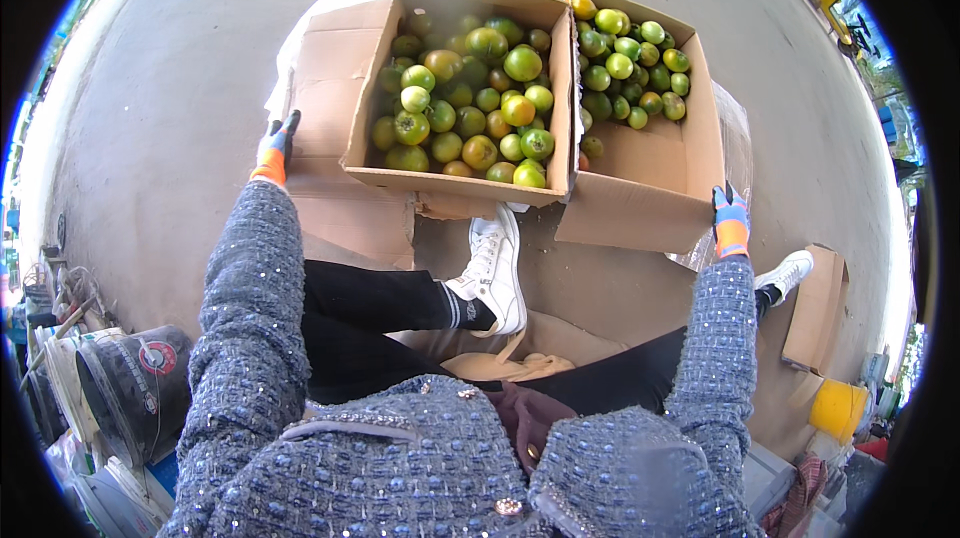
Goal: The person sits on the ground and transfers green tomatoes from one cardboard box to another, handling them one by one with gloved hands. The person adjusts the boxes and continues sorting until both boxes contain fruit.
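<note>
My left hand point(277, 144), in a glove with an orange cuff, is at the outer edge of a cardboard flap point(337, 65). Its fingers look spread, and whether they grip the flap is unclear. The flap extends left from an open cardboard box point(457, 182) full of green and partly orange tomatoes point(480, 152). Against this box stands a second open cardboard box point(637, 208). Smaller green tomatoes point(619, 65) fill its far part, while bare cardboard shows at its near end. My right hand point(729, 219), gloved alike, grips the near right corner of the second box.
A white shoe point(491, 268) of mine is close to the first box; the other shoe point(785, 275) is out right beside a small cardboard box point(814, 309). Buckets point(131, 388) crowd the lower left. A yellow container point(838, 409) stands lower right. Clear plastic wrap point(735, 125) lies beside the second box.
</note>
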`<action>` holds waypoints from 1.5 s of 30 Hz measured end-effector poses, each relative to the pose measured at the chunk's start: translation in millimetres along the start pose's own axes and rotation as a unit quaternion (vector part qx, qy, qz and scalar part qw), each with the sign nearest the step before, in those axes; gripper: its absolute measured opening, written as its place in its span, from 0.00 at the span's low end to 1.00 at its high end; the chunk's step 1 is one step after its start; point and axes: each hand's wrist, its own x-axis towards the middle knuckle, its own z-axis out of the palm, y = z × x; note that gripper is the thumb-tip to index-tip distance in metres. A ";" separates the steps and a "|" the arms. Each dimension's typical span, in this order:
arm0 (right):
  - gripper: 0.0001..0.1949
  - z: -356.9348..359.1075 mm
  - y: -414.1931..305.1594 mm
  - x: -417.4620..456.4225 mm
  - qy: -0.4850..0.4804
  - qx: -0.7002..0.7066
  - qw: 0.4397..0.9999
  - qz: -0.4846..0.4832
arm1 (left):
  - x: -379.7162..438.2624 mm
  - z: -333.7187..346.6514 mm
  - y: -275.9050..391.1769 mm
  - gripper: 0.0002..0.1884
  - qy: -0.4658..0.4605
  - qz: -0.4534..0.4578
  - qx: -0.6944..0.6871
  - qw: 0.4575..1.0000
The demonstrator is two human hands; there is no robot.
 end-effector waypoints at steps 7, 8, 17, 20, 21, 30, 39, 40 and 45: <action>0.21 31.6 -23.4 -10.5 0.006 0.014 0.999 -0.032 | 41.0 -54.9 -28.0 0.49 0.034 0.020 0.103 0.994; 0.23 23.1 -15.9 -14.1 0.019 -0.008 1.000 -0.021 | 26.9 -27.4 -23.2 0.49 -0.014 0.026 0.017 0.999; 0.33 20.1 -17.1 -19.7 -0.004 -0.066 0.998 -0.011 | 50.3 -8.5 -40.1 0.47 -0.029 0.166 -0.041 0.985; 0.36 10.9 -17.5 -33.2 -0.008 -0.062 0.998 0.031 | 73.6 -17.5 -42.4 0.48 0.014 0.087 0.258 0.962; 0.36 8.7 -20.9 -42.1 0.012 -0.037 0.999 0.015 | 93.0 -54.6 -34.3 0.50 0.061 0.078 0.241 0.966; 0.37 -13.6 41.9 -58.7 -0.013 -0.004 0.997 0.081 | 90.7 -244.7 -35.2 0.37 -0.144 0.087 -0.025 0.985; 0.34 6.1 30.1 -42.5 -0.027 -0.049 0.998 0.021 | -140.8 -150.3 -179.3 0.35 0.130 0.108 0.467 0.868; 0.33 22.7 26.6 -42.2 -0.024 -0.013 0.999 0.026 | -150.4 -156.1 -180.9 0.36 0.141 0.094 0.478 0.862; 0.33 47.5 66.1 -38.0 0.022 0.233 0.969 0.084 | -149.0 -148.2 -171.4 0.38 0.170 0.073 0.450 0.873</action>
